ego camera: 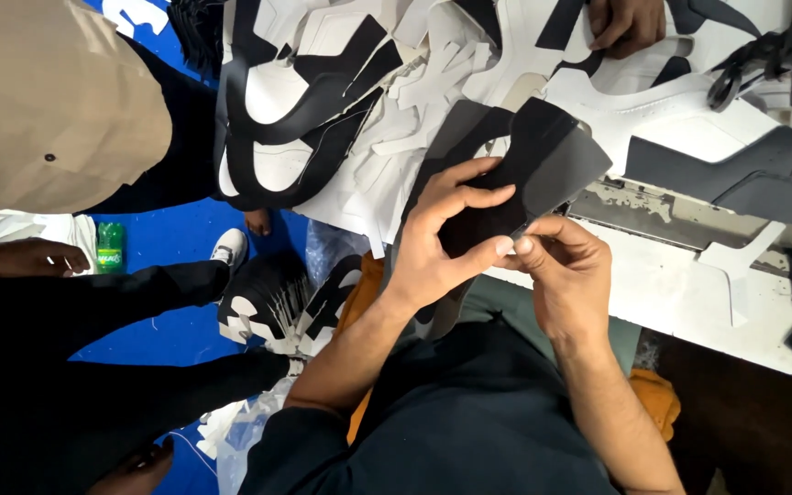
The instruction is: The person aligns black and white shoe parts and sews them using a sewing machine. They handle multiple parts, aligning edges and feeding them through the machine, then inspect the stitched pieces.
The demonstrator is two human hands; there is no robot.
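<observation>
A stack of flat black cut pieces [543, 156] fans out over the edge of a white work table [662, 284]. My left hand [442, 234] wraps around the stack from the left, fingers spread over its top. My right hand [561, 261] pinches the lower edge of the same stack between thumb and forefinger, touching my left fingertips. Both hands are over my lap, just in front of the table edge.
Black and white cut shapes [323, 101] are piled over the table. Another person's hand [625, 23] rests at the top. A person in a tan top [48, 101] and dark trousers stands at left on a blue floor [176, 238], near a green bottle [109, 247].
</observation>
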